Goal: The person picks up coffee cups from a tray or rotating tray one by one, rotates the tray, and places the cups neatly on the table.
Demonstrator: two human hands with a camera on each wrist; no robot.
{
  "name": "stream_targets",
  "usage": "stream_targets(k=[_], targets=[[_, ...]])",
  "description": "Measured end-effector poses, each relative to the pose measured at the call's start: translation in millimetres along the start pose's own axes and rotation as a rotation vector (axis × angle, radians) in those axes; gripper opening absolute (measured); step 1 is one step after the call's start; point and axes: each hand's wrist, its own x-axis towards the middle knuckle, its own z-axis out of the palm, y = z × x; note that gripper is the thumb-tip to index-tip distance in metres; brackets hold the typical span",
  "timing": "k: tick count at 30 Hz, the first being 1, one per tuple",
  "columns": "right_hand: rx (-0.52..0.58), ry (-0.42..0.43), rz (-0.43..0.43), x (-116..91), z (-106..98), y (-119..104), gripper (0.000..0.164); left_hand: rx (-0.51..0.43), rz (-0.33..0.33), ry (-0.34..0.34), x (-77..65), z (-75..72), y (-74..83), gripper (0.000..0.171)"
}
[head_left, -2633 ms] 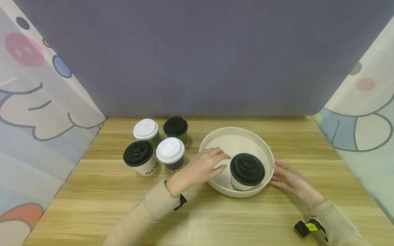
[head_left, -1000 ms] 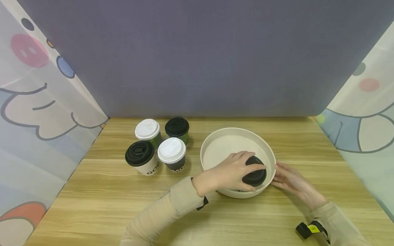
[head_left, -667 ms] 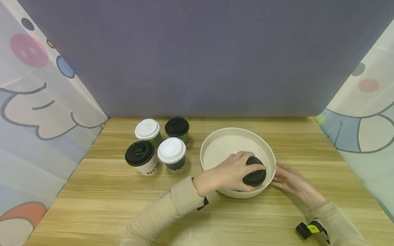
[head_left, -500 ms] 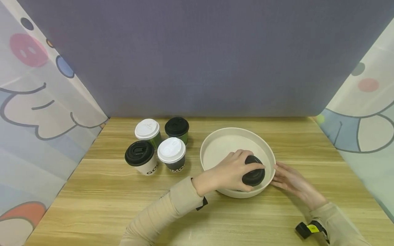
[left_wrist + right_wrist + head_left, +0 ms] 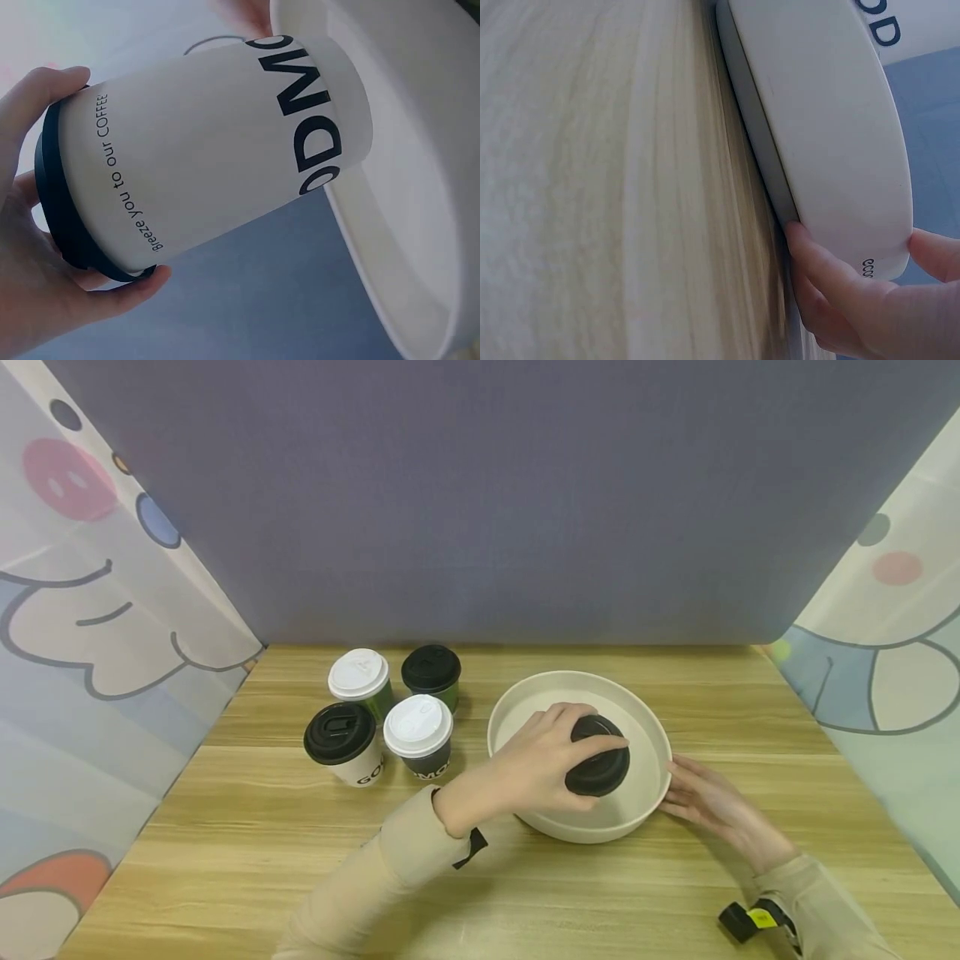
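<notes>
My left hand [image 5: 536,760] grips a white paper coffee cup [image 5: 210,150] round its black lid [image 5: 598,760], fingers on one side and thumb on the other. In the left wrist view dark lettering shows on the cup's side, and its base hangs at the rim of the round cream tray [image 5: 633,710]. On the tray's right side, my right hand [image 5: 712,806] holds the wall. The right wrist view shows its fingers [image 5: 821,262] at the tray's underside and the thumb at the rim. The head view hides the cup's body behind my left hand.
Left of the tray stand lidded cups: a white one with a black lid [image 5: 352,747], a dark one with a white lid [image 5: 420,735], a green one with a white lid [image 5: 362,681] and a green one with a black lid [image 5: 432,672]. A grey panel [image 5: 495,510] borders the wooden table's back.
My left hand reached into the tray and took hold of the cup's lid. Since then hand and cup have risen and moved left. The right hand has stayed at the tray.
</notes>
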Motion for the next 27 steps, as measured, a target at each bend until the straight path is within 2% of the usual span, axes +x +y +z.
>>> stream_targets(k=[7, 14, 27], targets=[[0.007, -0.003, -0.012, -1, 1, 0, 0.070, -0.052, -0.010, 0.044, -15.7, -11.7, -12.4, 0.061], [0.013, 0.009, -0.002, -1, 1, -1, 0.070, -0.058, -0.017, 0.134, -32.1, -20.8, -23.1, 0.058], [-0.011, 0.021, -0.004, -1, 1, 0, 0.069, -0.045, -0.091, 0.169, -66.1, -38.8, -32.5, 0.058]])
